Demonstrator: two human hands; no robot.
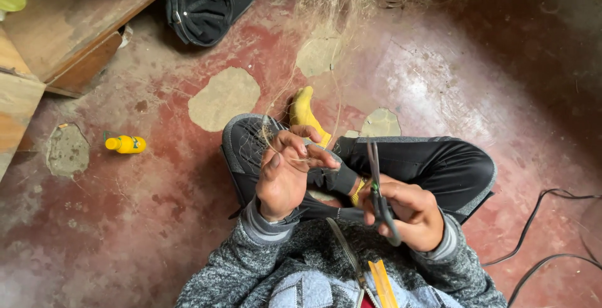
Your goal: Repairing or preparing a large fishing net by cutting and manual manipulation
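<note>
I sit cross-legged on the floor in black trousers. My left hand [285,170] pinches thin strands of a pale fishing net [351,0] that runs up from my knee toward the top of the view. My right hand [407,211] grips a pair of grey scissors [378,185], blades pointing up and closed, close beside the left hand's fingers. A yellow sock-covered foot [305,115] pokes out beyond my left knee under the net strands.
A small yellow bottle [125,143] lies on the worn red floor at left. Wooden furniture [56,32] fills the top left, with a black cap [207,4] beside it. Black cables [545,233] trail at the right.
</note>
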